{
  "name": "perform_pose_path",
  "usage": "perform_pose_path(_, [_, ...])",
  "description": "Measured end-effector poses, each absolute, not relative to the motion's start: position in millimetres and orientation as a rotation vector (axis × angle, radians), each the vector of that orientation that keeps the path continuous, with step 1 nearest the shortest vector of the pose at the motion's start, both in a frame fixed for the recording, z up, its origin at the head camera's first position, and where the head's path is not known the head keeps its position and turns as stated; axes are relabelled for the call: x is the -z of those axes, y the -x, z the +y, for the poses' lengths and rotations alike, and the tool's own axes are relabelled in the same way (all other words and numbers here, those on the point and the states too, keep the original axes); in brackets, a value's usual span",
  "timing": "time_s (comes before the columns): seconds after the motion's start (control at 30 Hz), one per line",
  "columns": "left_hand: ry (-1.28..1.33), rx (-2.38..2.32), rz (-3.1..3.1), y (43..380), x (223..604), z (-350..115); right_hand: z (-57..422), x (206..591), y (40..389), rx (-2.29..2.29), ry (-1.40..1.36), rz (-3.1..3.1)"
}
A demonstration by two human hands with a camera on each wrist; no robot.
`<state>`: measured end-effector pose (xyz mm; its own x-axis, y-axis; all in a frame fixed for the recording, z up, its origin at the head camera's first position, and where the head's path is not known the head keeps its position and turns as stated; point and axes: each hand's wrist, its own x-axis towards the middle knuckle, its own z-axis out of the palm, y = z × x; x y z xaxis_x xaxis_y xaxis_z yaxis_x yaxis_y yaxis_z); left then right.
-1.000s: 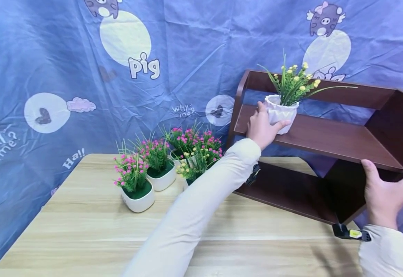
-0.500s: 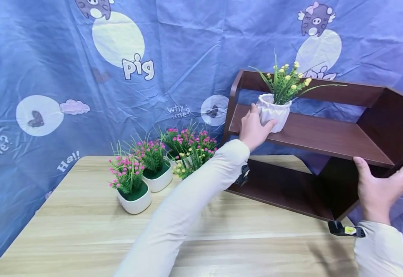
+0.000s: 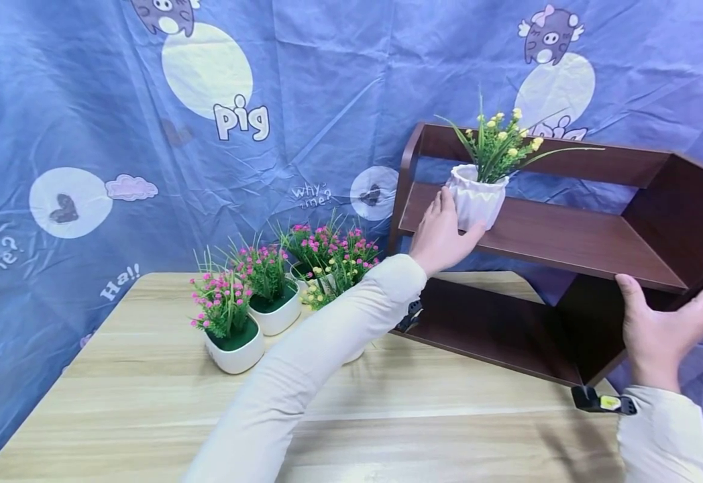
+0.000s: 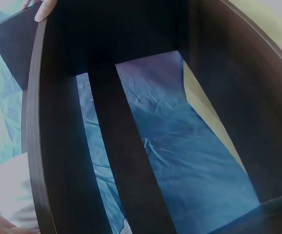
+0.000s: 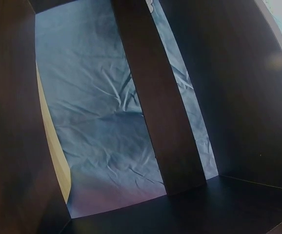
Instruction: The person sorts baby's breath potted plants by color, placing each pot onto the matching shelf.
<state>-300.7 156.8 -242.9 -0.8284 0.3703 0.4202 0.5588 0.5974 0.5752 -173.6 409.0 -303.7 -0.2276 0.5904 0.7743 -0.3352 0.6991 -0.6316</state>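
Note:
A ribbed white pot [image 3: 477, 194] with an artificial plant [image 3: 499, 144] of yellow flowers and long green blades stands upright on the upper board of a dark brown two-tier shelf [image 3: 587, 238], towards its left end. My left hand [image 3: 443, 240] is at the pot's near left side, fingers and thumb spread loosely around it. Part of the white pot [image 4: 13, 187] shows at the left wrist view's edge. At the shelf's right end, my right hand [image 3: 665, 332] rests with extended fingers along the side panel and its thumb at the upper board's front edge.
Left on the wooden table [image 3: 140, 416] stand several potted plants: a front white pot [image 3: 237, 352] and another white pot [image 3: 276, 318] with pink flowers, more pink ones behind, and a yellow-flowered plant [image 3: 327, 285] partly behind my left sleeve. A blue printed cloth [image 3: 321, 87] hangs behind.
The camera view has turned slightly to the right. My left hand has loosened from the pot and drawn a little downward; the pot stays in place. My right hand remains at the shelf.

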Motion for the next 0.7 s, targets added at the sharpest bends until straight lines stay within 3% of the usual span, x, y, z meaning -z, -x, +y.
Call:
perform_pose_path(0.5, [0.942, 0.588, -2.682, 291.0, 239.3, 174.4, 439.4, 321.1, 184.3, -0.889, 0.274, -1.614])
perform_pose_path(0.7, [0.998, 0.484, -2.763, 289.8, 236.9, 190.4, 424.0, 311.8, 177.7, -0.905, 0.292, -1.615])
